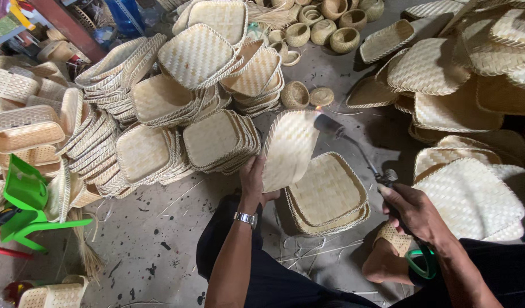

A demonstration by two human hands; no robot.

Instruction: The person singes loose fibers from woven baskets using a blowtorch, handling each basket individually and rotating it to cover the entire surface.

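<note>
While stacks of woven bamboo trays (160,114) too many to count cover the floor (154,239), one tray (288,148) stands tilted, pinched at its edge by the left hand (253,185); the right hand (414,211) wraps one gas torch (354,149), its lower body hidden.

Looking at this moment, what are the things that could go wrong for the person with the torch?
1. The torch flame touches the upper edge of the woven tray in the left hand; held too long, it might scorch or ignite.
2. Stacked trays and loose straw scraps lie close around, so fire could spread.
3. The left hand's fingers grip the same tray, so heat may reach them.
</note>
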